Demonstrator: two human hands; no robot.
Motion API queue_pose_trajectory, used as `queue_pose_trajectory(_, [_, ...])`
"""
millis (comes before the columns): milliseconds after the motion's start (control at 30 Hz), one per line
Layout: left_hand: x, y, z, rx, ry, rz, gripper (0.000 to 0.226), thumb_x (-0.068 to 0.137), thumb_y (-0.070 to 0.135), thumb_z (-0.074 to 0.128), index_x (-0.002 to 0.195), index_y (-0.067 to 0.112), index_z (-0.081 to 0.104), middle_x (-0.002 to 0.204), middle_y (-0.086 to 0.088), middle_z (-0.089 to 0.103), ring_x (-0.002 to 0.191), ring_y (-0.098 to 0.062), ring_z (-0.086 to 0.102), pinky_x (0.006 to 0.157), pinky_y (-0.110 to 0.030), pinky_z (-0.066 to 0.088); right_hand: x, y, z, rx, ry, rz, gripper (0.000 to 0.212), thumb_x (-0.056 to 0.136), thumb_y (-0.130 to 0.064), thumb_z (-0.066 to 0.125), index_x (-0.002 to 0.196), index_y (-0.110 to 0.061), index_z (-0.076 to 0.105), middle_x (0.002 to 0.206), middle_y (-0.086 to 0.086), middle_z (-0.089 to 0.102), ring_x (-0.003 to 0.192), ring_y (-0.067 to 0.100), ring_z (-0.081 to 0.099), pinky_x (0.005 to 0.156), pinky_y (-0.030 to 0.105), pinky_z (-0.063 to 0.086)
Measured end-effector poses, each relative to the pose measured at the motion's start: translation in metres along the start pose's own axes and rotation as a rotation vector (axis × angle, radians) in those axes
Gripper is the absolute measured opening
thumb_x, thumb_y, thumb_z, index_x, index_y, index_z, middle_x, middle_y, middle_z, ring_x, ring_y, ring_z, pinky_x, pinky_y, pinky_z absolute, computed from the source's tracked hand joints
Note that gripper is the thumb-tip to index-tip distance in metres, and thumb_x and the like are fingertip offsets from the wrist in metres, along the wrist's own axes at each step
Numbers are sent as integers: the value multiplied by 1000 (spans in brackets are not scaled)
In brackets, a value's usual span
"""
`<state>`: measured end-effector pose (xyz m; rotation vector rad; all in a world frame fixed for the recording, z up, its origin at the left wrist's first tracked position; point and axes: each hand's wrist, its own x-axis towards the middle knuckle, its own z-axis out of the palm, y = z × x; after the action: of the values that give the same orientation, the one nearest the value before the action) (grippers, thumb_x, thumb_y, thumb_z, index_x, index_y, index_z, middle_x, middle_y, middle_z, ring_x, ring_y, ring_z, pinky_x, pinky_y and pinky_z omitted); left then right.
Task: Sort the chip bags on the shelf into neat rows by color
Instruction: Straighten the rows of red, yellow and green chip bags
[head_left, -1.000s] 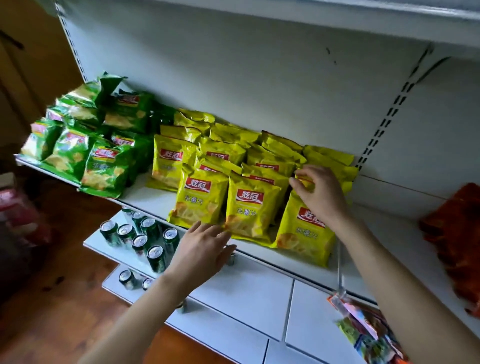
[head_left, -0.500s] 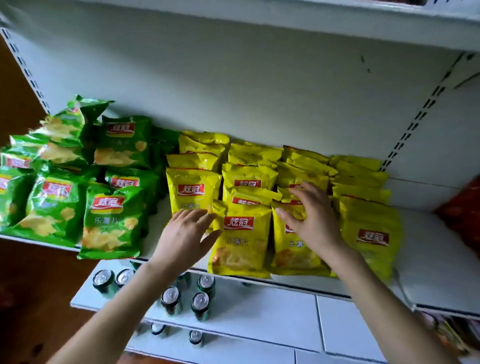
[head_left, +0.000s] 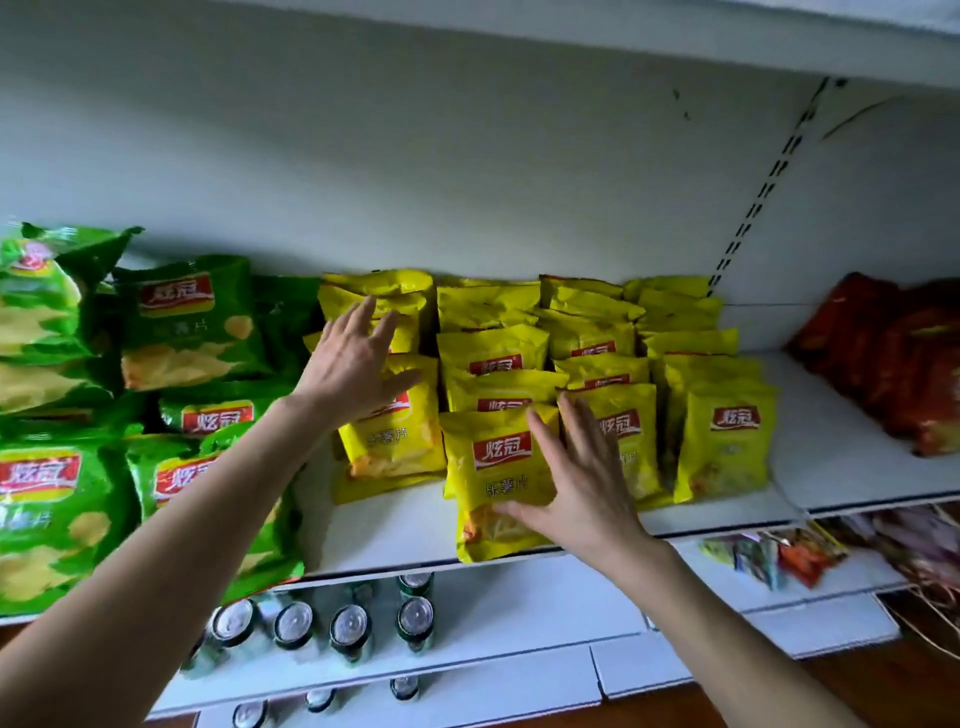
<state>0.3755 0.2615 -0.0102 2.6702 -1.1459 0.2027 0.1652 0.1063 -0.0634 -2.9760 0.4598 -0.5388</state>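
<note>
The left hand (head_left: 353, 364) has climbed the leftmost yellow row (head_left: 395, 447); the right hand (head_left: 576, 483) now presses the front bag (head_left: 488, 483).

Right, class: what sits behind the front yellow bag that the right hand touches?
Behind that front yellow bag, a row of more yellow bags runs back toward the rear wall. Only their upper parts show; the rest is covered by the bag in front.

Yellow chip bags (head_left: 498, 483) and green chip bags (head_left: 192, 322) each carry a red "炫冠" label above "乐薯片".
</note>
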Motion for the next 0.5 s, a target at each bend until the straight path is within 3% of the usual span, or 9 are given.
queue_pose_trajectory(100, [23, 14, -6, -75, 9, 59, 80, 88, 54, 53, 150, 13, 22, 158, -15, 11, 143, -33, 15, 114, -42, 18, -1, -8, 5, -44, -51, 63, 99, 67, -89, 18, 139, -22, 31, 144, 24, 34, 132, 39, 26, 92, 65, 28])
queue_pose_trajectory(233, [63, 30, -3, -56, -50, 129, 82, 86, 64, 44, 150, 18, 23, 158, -12, 11, 144, -30, 13, 116, -43, 14, -3, -7, 10, -154, -141, 224, 98, 67, -89, 8, 136, -26, 38, 140, 22, 42, 126, 41, 40, 85, 65, 33])
queue_pose_trajectory(333, [84, 29, -3, 43, -50, 136, 80, 86, 67, 41, 149, 20, 25, 158, -10, 14, 145, -27, 10, 116, -45, 10, -2, -4, 13, -158, -112, 277, 100, 66, -90, 8, 136, -25, 38, 142, 21, 38, 127, 41, 39, 84, 66, 35])
queue_pose_trajectory(433, [82, 11, -6, 93, 27, 146, 79, 84, 71, 39, 146, 22, 34, 153, -10, 27, 140, -29, 21, 112, -45, 20, -6, -2, 14, -82, -53, 299, 101, 68, -90, 13, 138, -20, 37, 143, 23, 36, 126, 43, 38, 86, 65, 33])
queue_pose_trajectory(500, [74, -1, -6, 107, 24, 128, 88, 76, 82, 27, 144, 27, 37, 150, -7, 32, 137, -30, 27, 108, -44, 25, -7, -6, 17, -46, -59, 315, 103, 68, -90, 14, 139, -20, 36, 143, 24, 36, 126, 45, 38, 85, 68, 33])
